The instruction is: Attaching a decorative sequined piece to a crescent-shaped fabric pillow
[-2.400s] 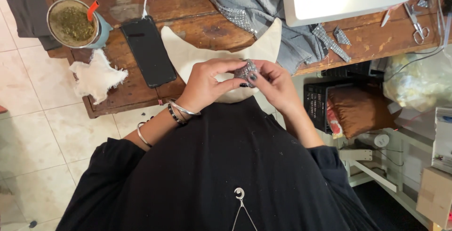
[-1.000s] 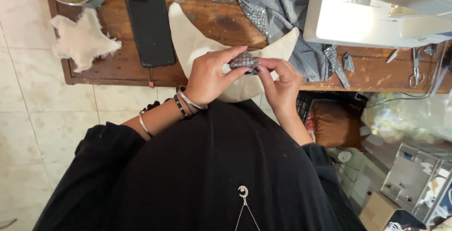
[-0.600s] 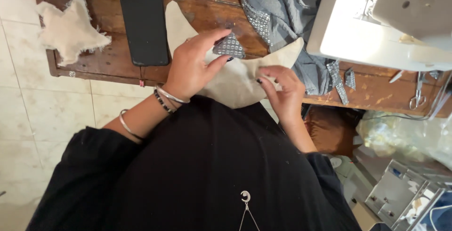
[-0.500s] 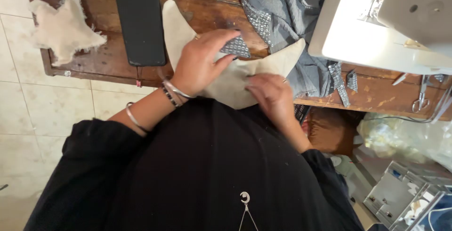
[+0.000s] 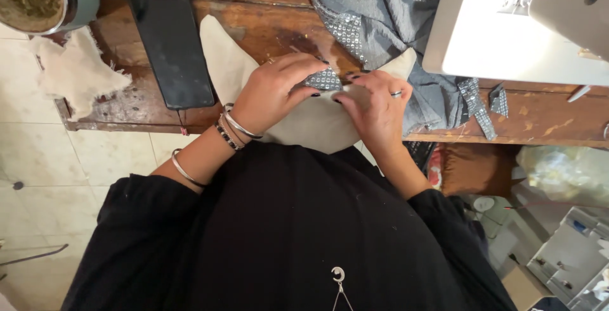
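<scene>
Head view — left hand [image 5: 276, 92] pinching sequined patch [image 5: 323, 80], table edge [image 5: 507, 138] close

A worn wooden table [image 5: 254, 0] with a scratched, stained top stands on a floor of pale square tiles [image 5: 57, 178]. A white sewing machine [image 5: 507, 32] sits at its right end. Below it, a brown cushion [image 5: 476, 168], a clear plastic bag [image 5: 564, 174] and grey plastic bins [image 5: 564, 260] crowd the floor.

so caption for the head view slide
Left hand and right hand press a sequinned patch onto cream fabric.
</scene>
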